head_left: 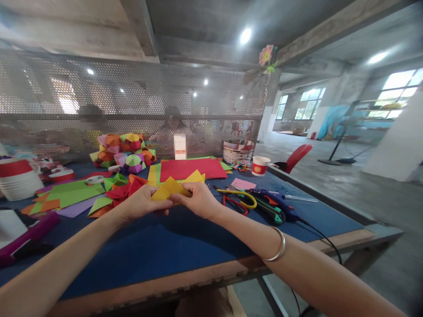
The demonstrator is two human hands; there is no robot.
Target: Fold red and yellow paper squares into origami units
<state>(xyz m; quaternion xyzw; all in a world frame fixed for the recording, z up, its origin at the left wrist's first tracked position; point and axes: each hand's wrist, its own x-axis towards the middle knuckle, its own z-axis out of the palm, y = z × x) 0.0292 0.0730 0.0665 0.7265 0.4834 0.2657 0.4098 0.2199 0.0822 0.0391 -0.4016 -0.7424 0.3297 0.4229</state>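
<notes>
Together, the hands pinch apparently folded yellow paper.

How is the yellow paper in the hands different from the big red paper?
The yellow paper is folded and pointy, but the red paper lies flat. The yellow paper is smaller than the red paper. The left hand and right hand hold the yellow paper, while the red paper rests on other sheets. Both are brightly coloured.
</notes>
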